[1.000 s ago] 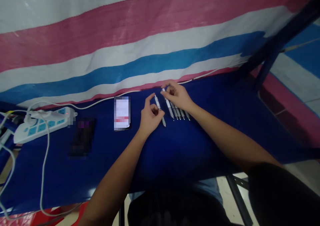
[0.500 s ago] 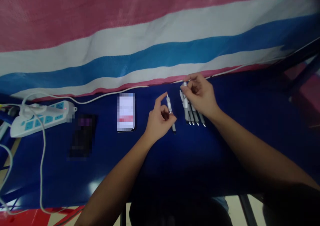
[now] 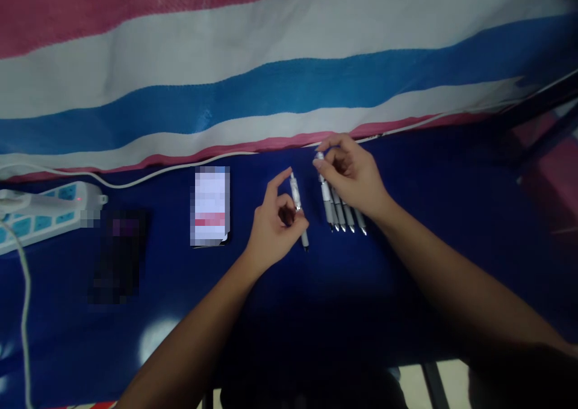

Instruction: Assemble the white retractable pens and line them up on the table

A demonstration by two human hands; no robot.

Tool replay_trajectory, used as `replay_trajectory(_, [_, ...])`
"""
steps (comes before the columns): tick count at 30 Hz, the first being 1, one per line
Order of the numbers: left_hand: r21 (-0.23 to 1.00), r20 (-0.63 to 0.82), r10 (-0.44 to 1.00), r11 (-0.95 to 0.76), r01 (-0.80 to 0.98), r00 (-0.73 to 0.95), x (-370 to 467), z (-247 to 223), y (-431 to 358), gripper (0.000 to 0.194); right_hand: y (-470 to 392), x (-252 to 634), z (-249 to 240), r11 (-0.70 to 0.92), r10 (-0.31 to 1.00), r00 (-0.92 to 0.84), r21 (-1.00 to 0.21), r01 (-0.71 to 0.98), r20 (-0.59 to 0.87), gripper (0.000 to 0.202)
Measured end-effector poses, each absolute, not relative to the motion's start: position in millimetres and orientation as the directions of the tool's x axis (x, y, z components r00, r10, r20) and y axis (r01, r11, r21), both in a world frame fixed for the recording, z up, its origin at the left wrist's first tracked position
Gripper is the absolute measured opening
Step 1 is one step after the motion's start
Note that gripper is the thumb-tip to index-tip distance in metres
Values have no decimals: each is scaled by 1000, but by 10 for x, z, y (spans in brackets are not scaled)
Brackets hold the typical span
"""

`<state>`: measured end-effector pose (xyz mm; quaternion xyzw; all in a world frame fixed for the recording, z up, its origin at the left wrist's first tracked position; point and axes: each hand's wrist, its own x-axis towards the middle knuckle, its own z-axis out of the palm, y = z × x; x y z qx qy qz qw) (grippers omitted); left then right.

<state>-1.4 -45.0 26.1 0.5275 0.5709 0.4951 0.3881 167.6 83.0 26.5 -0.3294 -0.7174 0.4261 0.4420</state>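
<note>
My left hand point(image 3: 277, 222) grips a silver-and-grey pen point(image 3: 295, 192), its index fingertip at the upper end and its thumb against the lower barrel. The dark tip of this pen points down toward the near side. To the right, my right hand point(image 3: 352, 168) pinches the top of another pen point(image 3: 326, 199) between thumb and index finger. That pen lies at the left end of a row of several similar pens point(image 3: 349, 215), side by side with tips toward me. The right hand's fingers cover the upper parts of the row.
A phone with a lit, blurred screen point(image 3: 210, 207) lies left of my hands on the dark blue table point(image 3: 289, 300). Farther left are a dark blurred object point(image 3: 118, 258) and a white power strip point(image 3: 54, 213) with a cable point(image 3: 24, 312). A striped sheet point(image 3: 289, 84) hangs behind.
The view has shifted, so the phone, power strip and hands appear farther left. Both hands keep nearly the same pose on their pens.
</note>
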Motion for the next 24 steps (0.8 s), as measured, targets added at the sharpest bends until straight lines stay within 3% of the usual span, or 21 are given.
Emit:
replay_trajectory(8, [976,72,989,-44,212,-129,-6,276,-456,80,842,1713,262,471,827,-420,-869,152,375,34])
replay_trajectory(19, [978,71,988,-42,206,-136,-12,293,-456,76,838,1687,264,522,765,-531,-834,179,364,18])
replay_trajectory(24, [975,74,989,-45,218,-125,-25,289,-450,76,826,1675,337,467,795,-534,-852,236,288,24])
